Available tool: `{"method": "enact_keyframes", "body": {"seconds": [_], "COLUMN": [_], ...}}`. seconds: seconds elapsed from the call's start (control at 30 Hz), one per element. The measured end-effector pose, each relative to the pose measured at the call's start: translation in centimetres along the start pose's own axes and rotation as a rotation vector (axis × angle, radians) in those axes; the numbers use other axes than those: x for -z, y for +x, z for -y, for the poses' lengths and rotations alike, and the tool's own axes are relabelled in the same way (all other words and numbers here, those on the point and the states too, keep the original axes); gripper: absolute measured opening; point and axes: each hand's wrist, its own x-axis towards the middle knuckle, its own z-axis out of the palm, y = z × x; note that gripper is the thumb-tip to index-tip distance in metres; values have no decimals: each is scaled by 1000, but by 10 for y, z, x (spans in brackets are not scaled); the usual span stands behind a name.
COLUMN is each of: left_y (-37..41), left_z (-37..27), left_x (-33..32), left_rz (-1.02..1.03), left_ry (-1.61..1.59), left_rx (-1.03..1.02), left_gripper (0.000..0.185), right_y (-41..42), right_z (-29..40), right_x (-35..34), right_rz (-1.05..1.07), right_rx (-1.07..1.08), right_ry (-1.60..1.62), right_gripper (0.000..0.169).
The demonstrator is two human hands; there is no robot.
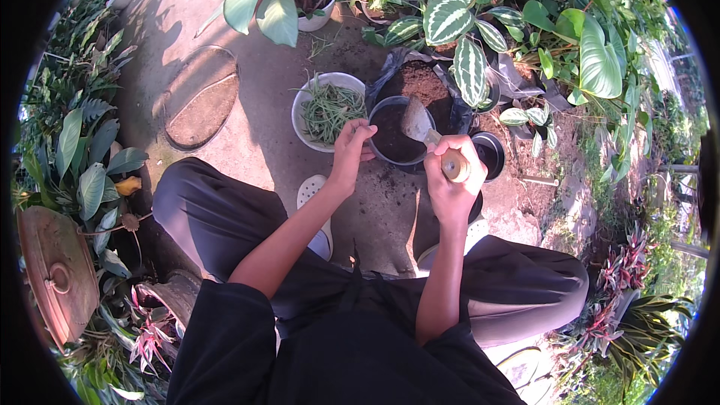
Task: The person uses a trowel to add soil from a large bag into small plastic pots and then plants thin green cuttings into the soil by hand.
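Observation:
My right hand (457, 171) grips the wooden handle (454, 165) of a garden trowel. Its soil-smeared metal blade (417, 119) is over the mouth of a black plastic plant pot (378, 152), near the pot's right inner side. Dark soil (396, 134) lies inside that pot. My left hand (351, 149) holds the pot at its left rim, thumb uppermost; the fingertips are partly hidden. Just left of this hand stands a white bowl (296, 117) filled with thin green cuttings (333, 111). Behind the pot, an opened black plastic bag (386, 72) contains brown, crumbly potting material (419, 80).
Another black pot (495, 153) stands right of my right hand. Striped-leaf plants (449, 19) overhang the bag, and a large-leaved plant grows in a white pot (316, 21) at the back. An oval lid-like slab (202, 98) lies on the concrete floor (259, 95) at left.

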Motion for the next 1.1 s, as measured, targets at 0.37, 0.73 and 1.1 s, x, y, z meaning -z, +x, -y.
{"method": "enact_keyframes", "body": {"seconds": [0.37, 0.73, 1.1], "left_y": [1, -5, -5], "left_z": [0, -2, 0], "left_x": [4, 3, 5], "left_rz": [-8, 30, -1], "left_ry": [-8, -27, -6], "left_rx": [-13, -50, -40], "left_gripper": [38, 43, 40], "right_y": [-1, -3, -13], "right_z": [4, 4, 11], "right_x": [-2, 4, -8], "right_rz": [44, 38, 81], "right_rx": [21, -10, 98], "right_ry": [31, 17, -28], "right_gripper": [18, 18, 18]}}
